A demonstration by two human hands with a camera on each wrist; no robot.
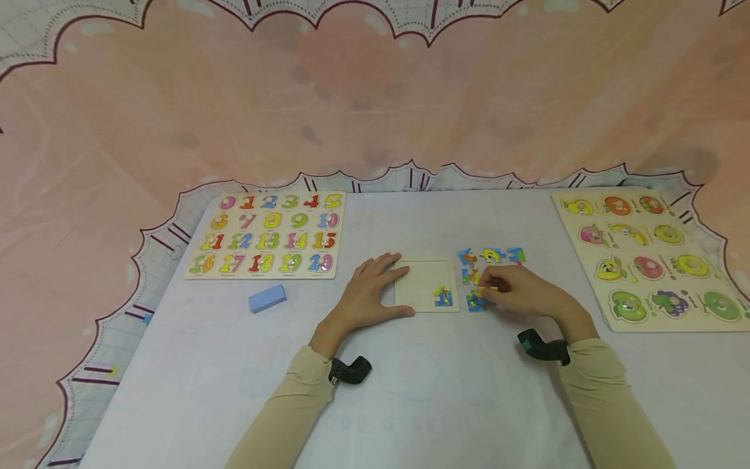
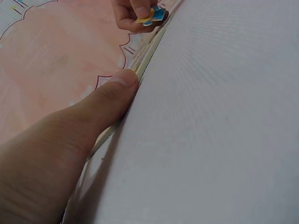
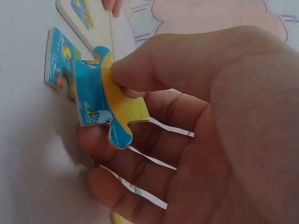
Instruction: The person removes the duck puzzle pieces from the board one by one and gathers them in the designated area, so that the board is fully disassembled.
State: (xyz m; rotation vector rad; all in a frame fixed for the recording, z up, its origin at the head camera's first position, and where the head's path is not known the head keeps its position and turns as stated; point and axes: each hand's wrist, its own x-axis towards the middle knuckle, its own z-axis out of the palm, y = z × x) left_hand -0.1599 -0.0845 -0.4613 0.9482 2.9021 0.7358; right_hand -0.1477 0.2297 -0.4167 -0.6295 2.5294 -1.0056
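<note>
My right hand (image 1: 518, 293) pinches a blue-and-yellow jigsaw piece (image 3: 100, 93) between thumb and fingers, tilted above the table in the right wrist view. My left hand (image 1: 369, 293) is spread at the left side of a square wooden puzzle tray (image 1: 418, 307). Its thumb (image 2: 110, 95) lies along the tray's near edge, and the other fingertips reach the far left corner. One fitted piece (image 1: 443, 296) sits in the tray's near right corner. To the right of the tray lie several loose jigsaw pieces (image 1: 491, 255), some partly hidden by my right hand.
A wooden number board (image 1: 266, 251) stands flat at the back left, with a blue block (image 1: 267, 298) in front of it. At the right lies a fruit puzzle board (image 1: 650, 260). A white cloth with a scalloped pattern covers the table (image 1: 422, 404).
</note>
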